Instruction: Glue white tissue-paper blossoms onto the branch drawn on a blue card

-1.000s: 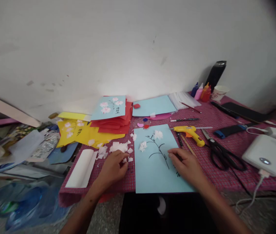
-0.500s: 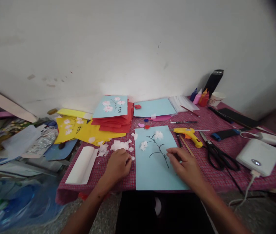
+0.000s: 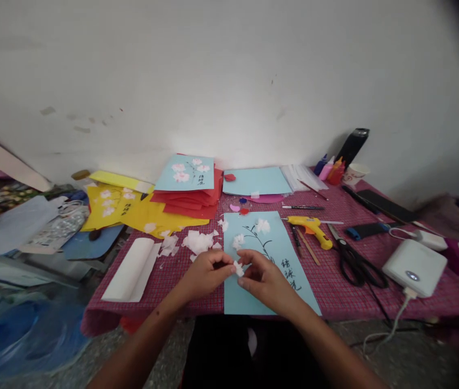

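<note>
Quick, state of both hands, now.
Left hand: fingertips closed on a small white paper piece.
Right hand: fingers curled at the same piece; whether they grip it cannot be told.

The right hand [image 3: 270,285] hides the drawn stem's [image 3: 266,248] lower end; blue plastic [image 3: 22,335], lower left, is blurred, cut off

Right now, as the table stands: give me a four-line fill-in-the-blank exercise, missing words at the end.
1. The left hand pinches a small paper piece that is ____ in colour.
2. The body of the glue gun is mostly ____.
3. Lying between the glue gun and the power bank are the black-handled ____.
4. The upper flower card rests on a stack of ____ sheets.

Missing words: white; yellow; scissors; red.
</note>
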Action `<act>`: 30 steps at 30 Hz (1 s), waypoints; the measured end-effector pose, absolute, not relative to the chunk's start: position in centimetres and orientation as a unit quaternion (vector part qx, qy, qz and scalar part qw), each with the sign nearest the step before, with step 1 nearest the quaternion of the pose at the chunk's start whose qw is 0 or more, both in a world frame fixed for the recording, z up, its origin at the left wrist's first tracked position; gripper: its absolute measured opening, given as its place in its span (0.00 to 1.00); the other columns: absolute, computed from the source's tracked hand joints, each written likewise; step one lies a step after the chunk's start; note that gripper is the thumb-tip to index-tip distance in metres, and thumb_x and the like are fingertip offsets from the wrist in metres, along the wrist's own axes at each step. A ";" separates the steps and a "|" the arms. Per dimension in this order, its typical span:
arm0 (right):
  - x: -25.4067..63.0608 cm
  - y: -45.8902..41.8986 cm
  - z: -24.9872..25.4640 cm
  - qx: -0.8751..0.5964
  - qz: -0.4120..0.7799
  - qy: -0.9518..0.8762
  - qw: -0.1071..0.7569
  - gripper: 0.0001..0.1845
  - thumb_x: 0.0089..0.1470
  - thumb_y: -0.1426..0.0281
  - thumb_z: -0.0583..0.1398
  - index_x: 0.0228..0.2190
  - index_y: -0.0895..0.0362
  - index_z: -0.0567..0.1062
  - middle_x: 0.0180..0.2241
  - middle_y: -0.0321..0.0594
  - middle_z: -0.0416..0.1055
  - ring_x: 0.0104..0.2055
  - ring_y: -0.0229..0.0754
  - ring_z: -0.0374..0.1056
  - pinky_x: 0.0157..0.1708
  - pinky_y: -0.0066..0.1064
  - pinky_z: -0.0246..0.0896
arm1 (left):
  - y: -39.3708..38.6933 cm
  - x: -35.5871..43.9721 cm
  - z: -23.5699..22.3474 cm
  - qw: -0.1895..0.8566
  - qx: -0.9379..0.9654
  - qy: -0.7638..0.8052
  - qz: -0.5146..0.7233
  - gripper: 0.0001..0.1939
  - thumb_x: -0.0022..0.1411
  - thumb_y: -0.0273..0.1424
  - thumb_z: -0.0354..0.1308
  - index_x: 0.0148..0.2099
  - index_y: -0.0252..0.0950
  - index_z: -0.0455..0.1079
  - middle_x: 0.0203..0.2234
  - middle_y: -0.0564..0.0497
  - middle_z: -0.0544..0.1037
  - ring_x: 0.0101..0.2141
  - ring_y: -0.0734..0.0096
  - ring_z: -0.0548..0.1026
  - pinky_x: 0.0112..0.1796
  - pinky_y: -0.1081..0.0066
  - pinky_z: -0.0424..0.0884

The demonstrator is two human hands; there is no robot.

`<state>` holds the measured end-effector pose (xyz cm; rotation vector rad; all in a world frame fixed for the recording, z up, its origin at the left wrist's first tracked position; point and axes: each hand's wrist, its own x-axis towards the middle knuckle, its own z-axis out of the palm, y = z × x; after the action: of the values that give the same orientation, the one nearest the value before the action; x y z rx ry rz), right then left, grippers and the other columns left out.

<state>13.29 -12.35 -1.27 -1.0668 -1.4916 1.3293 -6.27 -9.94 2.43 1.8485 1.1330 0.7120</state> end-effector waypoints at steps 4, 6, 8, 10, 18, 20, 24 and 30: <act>13.7 -12.2 -1.1 -0.423 0.576 -0.540 0.445 0.12 0.49 0.66 0.65 0.36 0.55 0.74 0.30 0.32 0.69 0.26 0.33 0.64 0.27 0.27 0.62 | -9.8 -5.4 2.1 0.424 0.742 0.442 0.271 0.08 0.61 0.33 0.58 0.33 0.35 0.75 0.27 0.53 0.75 0.31 0.72 0.71 0.34 0.73 0.64; 13.9 -12.2 -1.0 -0.434 0.582 -0.521 0.449 0.11 0.49 0.62 0.66 0.31 0.56 0.73 0.27 0.31 0.69 0.23 0.32 0.63 0.24 0.27 0.60 | -9.8 -5.2 2.1 0.430 0.740 0.446 0.261 0.09 0.61 0.34 0.57 0.34 0.35 0.76 0.27 0.53 0.75 0.31 0.72 0.71 0.33 0.73 0.65; 14.0 -12.2 -1.1 -0.452 0.576 -0.509 0.452 0.13 0.49 0.60 0.66 0.29 0.56 0.72 0.24 0.31 0.68 0.21 0.32 0.62 0.22 0.26 0.57 | -9.8 -5.0 2.1 0.441 0.733 0.448 0.258 0.10 0.61 0.35 0.57 0.35 0.35 0.76 0.28 0.52 0.77 0.32 0.71 0.72 0.34 0.73 0.66; 14.0 -12.2 -1.2 -0.470 0.566 -0.501 0.456 0.14 0.49 0.59 0.66 0.27 0.56 0.72 0.20 0.29 0.66 0.19 0.32 0.61 0.21 0.26 0.54 | -9.9 -4.8 2.0 0.461 0.719 0.448 0.264 0.09 0.60 0.34 0.58 0.37 0.35 0.77 0.30 0.51 0.79 0.33 0.69 0.73 0.35 0.73 0.67; 13.9 -12.4 -1.9 -0.493 0.561 -0.450 0.490 0.13 0.51 0.59 0.65 0.27 0.56 0.72 0.15 0.30 0.67 0.17 0.34 0.59 0.19 0.26 0.53 | -10.5 -3.5 0.8 0.478 0.670 0.456 0.339 0.07 0.58 0.30 0.60 0.39 0.36 0.77 0.32 0.50 0.81 0.34 0.68 0.77 0.38 0.70 0.71; 13.8 -12.4 -2.1 -0.485 0.573 -0.432 0.499 0.12 0.50 0.60 0.66 0.27 0.56 0.72 0.15 0.30 0.67 0.16 0.34 0.59 0.18 0.26 0.53 | -10.6 -3.2 0.7 0.452 0.686 0.454 0.345 0.07 0.59 0.30 0.59 0.39 0.36 0.77 0.32 0.51 0.81 0.35 0.68 0.77 0.39 0.70 0.71; 13.7 -12.5 -2.2 -0.470 0.596 -0.413 0.502 0.12 0.50 0.62 0.65 0.27 0.57 0.72 0.15 0.30 0.66 0.16 0.34 0.59 0.17 0.25 0.53 | -10.6 -2.9 0.6 0.410 0.712 0.448 0.352 0.06 0.60 0.29 0.59 0.37 0.37 0.78 0.31 0.52 0.80 0.34 0.69 0.76 0.38 0.70 0.70; 14.8 -13.1 -1.8 -0.469 0.493 -0.565 0.468 0.18 0.50 0.69 0.63 0.45 0.54 0.70 0.36 0.36 0.72 0.26 0.35 0.67 0.23 0.27 0.60 | -10.4 -3.2 0.7 0.444 0.694 0.455 0.340 0.07 0.59 0.29 0.59 0.38 0.37 0.78 0.33 0.51 0.81 0.35 0.68 0.77 0.39 0.70 0.70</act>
<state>14.76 -13.10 -1.76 -1.1492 -1.3847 1.2082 -3.23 -10.44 0.70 1.7198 1.1273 0.8429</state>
